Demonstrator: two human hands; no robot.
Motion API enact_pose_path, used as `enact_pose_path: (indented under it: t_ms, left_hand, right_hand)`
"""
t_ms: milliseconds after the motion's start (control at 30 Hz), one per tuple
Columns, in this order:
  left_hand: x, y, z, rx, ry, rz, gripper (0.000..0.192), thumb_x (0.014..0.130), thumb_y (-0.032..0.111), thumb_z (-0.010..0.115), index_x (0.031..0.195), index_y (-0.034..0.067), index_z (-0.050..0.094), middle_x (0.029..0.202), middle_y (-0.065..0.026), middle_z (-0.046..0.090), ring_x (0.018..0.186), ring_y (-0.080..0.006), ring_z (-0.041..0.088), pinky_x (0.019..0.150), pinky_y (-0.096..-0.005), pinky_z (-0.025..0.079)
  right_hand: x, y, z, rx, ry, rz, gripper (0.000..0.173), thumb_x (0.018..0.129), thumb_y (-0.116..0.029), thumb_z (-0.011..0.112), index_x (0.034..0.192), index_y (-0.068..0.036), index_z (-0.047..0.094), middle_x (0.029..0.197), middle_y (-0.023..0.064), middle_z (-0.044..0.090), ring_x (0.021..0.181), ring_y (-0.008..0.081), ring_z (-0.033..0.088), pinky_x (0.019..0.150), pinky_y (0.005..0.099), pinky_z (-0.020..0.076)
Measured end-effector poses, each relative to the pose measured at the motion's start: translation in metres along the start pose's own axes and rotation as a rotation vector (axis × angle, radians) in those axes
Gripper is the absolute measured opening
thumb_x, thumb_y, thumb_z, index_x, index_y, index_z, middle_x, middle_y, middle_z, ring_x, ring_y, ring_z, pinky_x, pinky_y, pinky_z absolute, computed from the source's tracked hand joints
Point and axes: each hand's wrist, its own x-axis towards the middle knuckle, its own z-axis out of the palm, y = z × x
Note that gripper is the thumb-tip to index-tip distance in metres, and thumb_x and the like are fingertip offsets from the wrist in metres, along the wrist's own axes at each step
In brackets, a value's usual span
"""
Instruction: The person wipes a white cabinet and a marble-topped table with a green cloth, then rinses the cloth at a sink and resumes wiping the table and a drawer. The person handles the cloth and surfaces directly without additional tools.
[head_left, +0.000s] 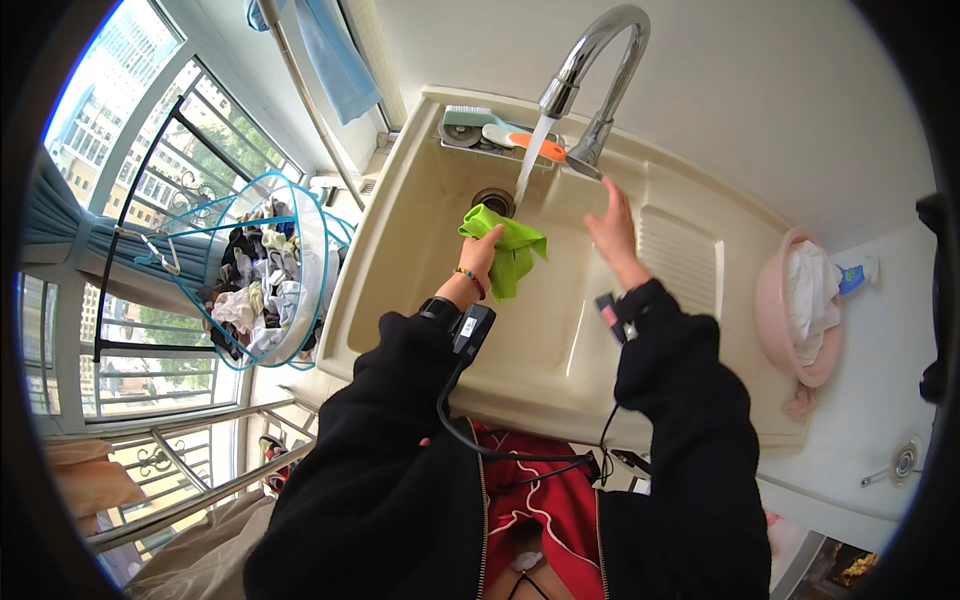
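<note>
My left hand (475, 259) grips a bright green cloth (513, 251) inside the cream sink basin (420, 247), just in front of the drain (495, 201). Part of the cloth hangs down beyond the fingers. Water (531, 161) runs from the chrome gooseneck faucet (592, 67) and falls beside the drain, close to the cloth's upper edge. My right hand (617, 232) is empty, fingers apart, over the basin's right side. Its fingertips are just below the faucet's base and lever (583, 166); whether they touch the lever I cannot tell.
A wire rack (499, 151) at the basin's back holds a pale green brush (466, 116) and an orange-handled brush (536, 146). Right of the ribbed washboard (679, 255) stands a pink basin (776, 315) with white cloth. A mesh hamper (311, 277) of clothes stands left. Cables hang from both wrists.
</note>
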Motion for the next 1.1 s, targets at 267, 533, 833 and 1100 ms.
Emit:
enact_pose_path:
  t_ms: [267,533,833,1100]
  left_hand:
    - [0.013,-0.006,0.005,0.051,-0.069,0.012,0.035,0.09,0.029,0.048,0.115,0.006,0.041,0.102,-0.0084,0.054,0.09,-0.0194,0.055,0.073,-0.035,0.048]
    - [0.029,-0.004,-0.017,-0.048,-0.025,0.044,0.03,0.088,0.022,0.05,0.114,0.007,0.043,0.101,-0.0084,0.055,0.087,-0.0197,0.055,0.072,-0.0337,0.047]
    - [0.025,-0.04,-0.007,0.061,0.012,-0.086,0.042,0.087,0.023,0.049,0.122,0.002,0.04,0.12,-0.014,0.049,0.107,-0.0231,0.046,0.086,-0.034,0.038]
    - [0.018,-0.031,-0.008,0.326,0.147,0.084,0.03,0.086,0.024,0.055,0.098,-0.003,0.056,0.088,-0.0068,0.061,0.079,-0.0119,0.055,0.068,-0.0281,0.045]
  right_hand:
    - [-0.046,-0.064,0.073,0.892,-0.451,0.573,0.041,0.087,-0.025,0.05,0.122,-0.004,0.042,0.112,0.0091,0.052,0.102,0.0163,0.049,0.086,0.0289,0.0391]
    - [-0.049,-0.094,0.122,1.099,-0.37,0.893,0.053,0.087,-0.044,0.045,0.122,-0.005,0.044,0.114,0.008,0.051,0.103,0.0184,0.049,0.087,0.0314,0.0391]
    - [-0.058,-0.097,0.124,1.248,-0.339,1.143,0.068,0.083,-0.058,0.042,0.123,-0.004,0.043,0.117,0.0083,0.05,0.109,0.0192,0.046,0.091,0.0319,0.0373]
    - [-0.057,-0.052,0.116,1.312,-0.27,1.178,0.049,0.089,-0.05,0.036,0.114,-0.009,0.049,0.105,0.0055,0.056,0.099,0.0193,0.052,0.086,0.0345,0.0409]
